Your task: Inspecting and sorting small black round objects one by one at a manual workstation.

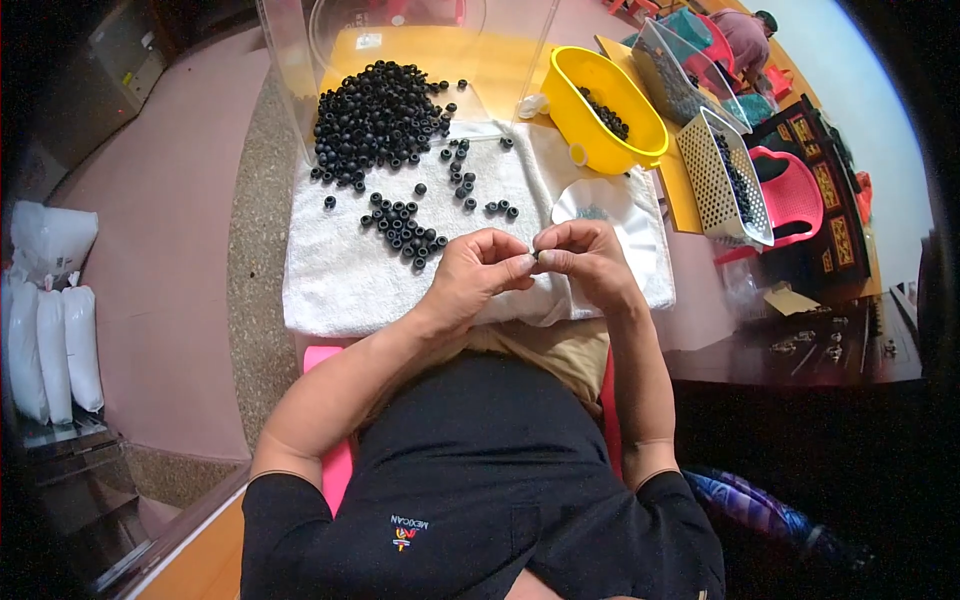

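My left hand point(472, 275) and my right hand point(592, 262) meet over the front of a white towel point(335, 285), thumbs and forefingers pinched. Between the fingertips is a small dark piece point(537, 254), mostly covered, so its exact kind is hard to see. A cluster of small black ring-like pieces with holes point(405, 232) lies just left of my left hand. Behind it rises a big heap of the same black pieces point(375, 120), with several strays scattered to its right. Beyond my right hand sits a white scalloped dish point(635, 222) holding tiny bluish-grey bits.
A yellow oval tub point(565, 120) with black pieces stands at the back right. Past it are a white perforated basket point(700, 165) and a clear bin point(668, 75). Clear upright panels point(285, 75) border the heap. A pink chair point(795, 195) and another person point(740, 45) are farther right.
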Demonstrator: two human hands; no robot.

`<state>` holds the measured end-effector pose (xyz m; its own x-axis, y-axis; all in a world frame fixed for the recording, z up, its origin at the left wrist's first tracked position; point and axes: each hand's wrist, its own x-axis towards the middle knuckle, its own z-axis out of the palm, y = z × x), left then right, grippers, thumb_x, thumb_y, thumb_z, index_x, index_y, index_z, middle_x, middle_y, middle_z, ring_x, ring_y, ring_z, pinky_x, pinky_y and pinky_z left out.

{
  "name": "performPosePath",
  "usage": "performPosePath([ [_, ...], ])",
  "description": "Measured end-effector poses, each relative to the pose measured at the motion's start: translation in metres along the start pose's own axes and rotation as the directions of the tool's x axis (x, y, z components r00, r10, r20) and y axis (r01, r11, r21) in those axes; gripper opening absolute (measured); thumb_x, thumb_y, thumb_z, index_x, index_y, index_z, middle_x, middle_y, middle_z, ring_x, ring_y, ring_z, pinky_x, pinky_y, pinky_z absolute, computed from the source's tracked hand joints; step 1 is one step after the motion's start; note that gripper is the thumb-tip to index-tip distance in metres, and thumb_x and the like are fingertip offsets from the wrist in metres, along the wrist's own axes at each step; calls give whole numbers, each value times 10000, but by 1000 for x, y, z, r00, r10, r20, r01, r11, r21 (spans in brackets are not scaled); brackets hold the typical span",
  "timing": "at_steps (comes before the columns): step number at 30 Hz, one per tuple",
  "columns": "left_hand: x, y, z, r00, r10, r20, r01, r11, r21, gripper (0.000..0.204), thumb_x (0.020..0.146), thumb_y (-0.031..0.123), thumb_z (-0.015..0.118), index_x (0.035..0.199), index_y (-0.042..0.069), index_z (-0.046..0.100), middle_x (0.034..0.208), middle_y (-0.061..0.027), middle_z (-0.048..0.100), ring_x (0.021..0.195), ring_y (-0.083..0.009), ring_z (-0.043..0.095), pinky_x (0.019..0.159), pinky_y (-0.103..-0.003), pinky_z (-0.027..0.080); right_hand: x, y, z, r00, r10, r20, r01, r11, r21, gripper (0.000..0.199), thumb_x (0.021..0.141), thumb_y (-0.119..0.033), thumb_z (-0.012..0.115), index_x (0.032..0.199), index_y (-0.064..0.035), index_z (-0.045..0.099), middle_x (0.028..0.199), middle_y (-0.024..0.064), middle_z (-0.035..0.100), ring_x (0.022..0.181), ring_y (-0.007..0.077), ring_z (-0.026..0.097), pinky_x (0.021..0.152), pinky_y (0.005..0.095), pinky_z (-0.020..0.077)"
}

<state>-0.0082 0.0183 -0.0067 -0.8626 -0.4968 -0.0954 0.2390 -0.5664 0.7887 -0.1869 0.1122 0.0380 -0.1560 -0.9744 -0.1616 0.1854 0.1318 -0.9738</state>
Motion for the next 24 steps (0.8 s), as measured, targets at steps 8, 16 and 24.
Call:
performPosePath([
  [8,0,1,0,999,-32,-15,31,998,-59,144,900,87,665,1001,4,606,951,-68,659,856,-150,654,826,-316,574,-3,5,3,997,-71,-25,67,990,-125,103,805,28,710,901,43,678,902,73,669,839,138,636,770,250,517],
  [16,-1,1,-1,997,-42,-63,29,980,-197,117,904,88,658,987,22,609,924,-63,655,847,-137,646,798,-283,571,-2,29,26,832,-555,-19,469,720,-511,154,830,48,681,980,34,647,957,104,633,859,163,608,772,265,490],
  [24,-1,1,0,992,-45,-118,10,959,-282,124,894,88,672,988,35,610,886,-45,658,795,-124,644,780,-281,563,-2,29,45,570,-805,163,481,166,-861,395,691,31,763,1065,4,640,924,159,655,794,289,658,686,349,540],
])
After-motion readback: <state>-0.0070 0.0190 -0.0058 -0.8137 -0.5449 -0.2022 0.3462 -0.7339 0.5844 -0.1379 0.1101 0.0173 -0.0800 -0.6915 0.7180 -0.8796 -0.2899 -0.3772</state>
